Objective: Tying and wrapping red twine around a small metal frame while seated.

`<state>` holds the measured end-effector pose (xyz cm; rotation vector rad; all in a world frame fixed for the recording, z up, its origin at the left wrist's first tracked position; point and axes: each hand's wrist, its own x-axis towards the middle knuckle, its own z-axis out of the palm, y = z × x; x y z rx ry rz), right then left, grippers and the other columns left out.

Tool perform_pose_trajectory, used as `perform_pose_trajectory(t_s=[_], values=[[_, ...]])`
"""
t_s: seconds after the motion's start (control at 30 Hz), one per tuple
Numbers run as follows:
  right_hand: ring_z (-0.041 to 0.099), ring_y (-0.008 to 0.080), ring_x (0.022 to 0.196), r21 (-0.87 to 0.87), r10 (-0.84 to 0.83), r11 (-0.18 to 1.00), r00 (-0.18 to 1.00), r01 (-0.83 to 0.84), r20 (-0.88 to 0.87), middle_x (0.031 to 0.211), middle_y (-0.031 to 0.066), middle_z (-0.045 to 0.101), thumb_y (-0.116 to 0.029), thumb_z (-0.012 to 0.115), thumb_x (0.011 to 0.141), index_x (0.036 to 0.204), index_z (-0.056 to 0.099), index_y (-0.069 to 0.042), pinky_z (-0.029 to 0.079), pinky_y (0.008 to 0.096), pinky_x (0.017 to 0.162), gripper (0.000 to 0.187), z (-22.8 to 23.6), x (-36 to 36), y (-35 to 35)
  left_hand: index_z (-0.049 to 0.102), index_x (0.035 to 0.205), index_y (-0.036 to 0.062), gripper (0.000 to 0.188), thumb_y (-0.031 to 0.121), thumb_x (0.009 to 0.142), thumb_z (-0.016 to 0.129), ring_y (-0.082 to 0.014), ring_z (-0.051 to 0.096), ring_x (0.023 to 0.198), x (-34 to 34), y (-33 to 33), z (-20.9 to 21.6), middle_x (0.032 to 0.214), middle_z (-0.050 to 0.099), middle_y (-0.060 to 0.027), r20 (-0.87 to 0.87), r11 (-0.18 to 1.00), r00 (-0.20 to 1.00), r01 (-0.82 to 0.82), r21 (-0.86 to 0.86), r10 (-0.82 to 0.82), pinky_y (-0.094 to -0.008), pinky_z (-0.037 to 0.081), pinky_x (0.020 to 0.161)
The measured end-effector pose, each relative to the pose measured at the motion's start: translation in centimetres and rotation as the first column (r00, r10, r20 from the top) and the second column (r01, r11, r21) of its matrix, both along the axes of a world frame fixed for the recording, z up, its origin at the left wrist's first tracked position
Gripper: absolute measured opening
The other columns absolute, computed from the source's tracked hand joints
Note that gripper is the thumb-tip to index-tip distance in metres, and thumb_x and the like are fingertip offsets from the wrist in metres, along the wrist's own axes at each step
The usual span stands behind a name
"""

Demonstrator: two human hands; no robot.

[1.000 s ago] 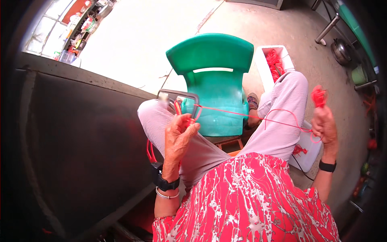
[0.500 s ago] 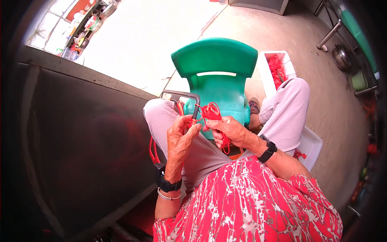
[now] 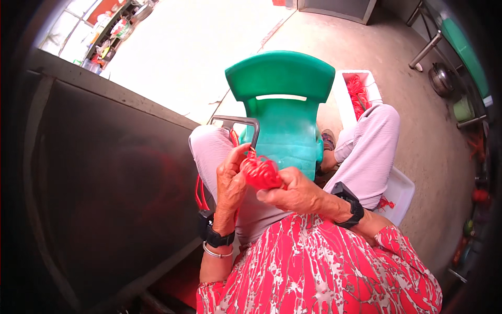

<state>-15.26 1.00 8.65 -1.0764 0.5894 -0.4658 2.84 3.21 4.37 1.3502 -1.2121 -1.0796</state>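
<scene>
My left hand is closed with thumb and fingers at the lower end of a dark bent bar, where red cord is wound. Beside it, my right hand grips a looped bundle of red cord, slightly blurred. The bundle sits between the two hands, close against the left fingers, just below the bar's end. More red strands hang beside my left knee. Parts of the fingers on both hands are hidden behind the cord.
A green plastic chair stands in front of my knees. To its right is a white box with red cord inside. A white tray lies beside my right leg. A dark panel rises on the left; a metal pot is at far right.
My right hand has come lower and nearer to me. The cord bundle has shifted down and left against my left hand, which stays at the bar.
</scene>
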Motion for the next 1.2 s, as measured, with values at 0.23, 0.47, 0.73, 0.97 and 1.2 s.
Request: perform_pose_trajectory(t_s=[0.23, 0.47, 0.73, 0.97, 1.2], values=[[0.047, 0.0069, 0.044, 0.229, -0.193, 0.958, 0.979, 0.174, 0.064, 0.055, -0.0006, 0.051, -0.022, 0.062, 0.091, 0.069, 0.054, -0.007, 0.038, 0.0252, 0.042, 0.027, -1.6, -2.6, -0.1, 0.063, 0.106, -0.0016, 0.025, 0.012, 0.086, 0.072, -0.0084, 0.059, 0.078, 0.1, 0.2, -1.6, 0.087, 0.066, -0.0030, 0.101, 0.991, 0.993, -0.079, 0.106, 0.069, -0.0234, 0.047, 0.070], [0.049, 0.0026, 0.056, 0.049, -0.113, 0.992, 0.993, 0.114, -0.018, 0.063, -0.0042, 0.057, -0.025, 0.067, 0.091, 0.081, 0.066, -0.003, 0.040, 0.0222, 0.049, 0.024, 0.6, -2.0, -2.7, 0.064, 0.101, 0.0005, 0.021, 0.007, 0.082, 0.070, -0.0231, 0.062, 0.080, -1.2, -1.8, -0.4, 0.087, 0.064, -0.0116, 0.426, 0.953, 0.884, -0.066, -0.296, 0.194, -0.0326, 0.049, 0.074], [0.063, 0.0198, 0.060, -0.697, -0.476, 0.677, 0.864, 0.238, -0.167, 0.073, 0.0109, 0.067, -0.033, 0.072, 0.088, 0.108, 0.062, -0.002, 0.051, 0.0345, 0.056, 0.038, 1.8, -3.5, -9.8, 0.064, 0.086, 0.0004, 0.011, 0.009, 0.092, 0.063, -0.0136, 0.056, 0.065, -2.1, -2.8, -0.6, 0.078, 0.064, -0.0055, 0.036, 0.961, 0.961, -0.274, -0.025, 0.274, -0.0292, 0.046, 0.062], [0.061, 0.0405, 0.070, -0.706, -0.104, 0.669, 0.912, -0.231, -0.397, 0.073, 0.0212, 0.059, -0.025, 0.055, 0.087, 0.105, 0.057, -0.010, 0.047, 0.0496, 0.064, 0.024, -2.1, -4.6, -5.0, 0.069, 0.089, 0.0018, 0.025, 0.021, 0.099, 0.057, -0.0048, 0.050, 0.066, -0.5, -2.6, -0.8, 0.079, 0.067, -0.0018, -0.163, 0.902, 0.888, -0.421, 0.094, 0.431, -0.0216, 0.039, 0.059], [0.062, 0.0410, 0.070, -0.645, -0.040, 0.719, 0.911, -0.258, -0.410, 0.071, 0.0213, 0.062, -0.022, 0.053, 0.087, 0.097, 0.061, -0.006, 0.048, 0.0478, 0.063, 0.021, -9.3, 1.8, -5.0, 0.071, 0.097, -0.0003, 0.022, 0.016, 0.099, 0.057, -0.0062, 0.057, 0.072, -0.7, -2.5, -1.1, 0.085, 0.068, -0.0039, -0.068, 0.912, 0.911, -0.403, 0.072, 0.407, -0.0220, 0.046, 0.064]])
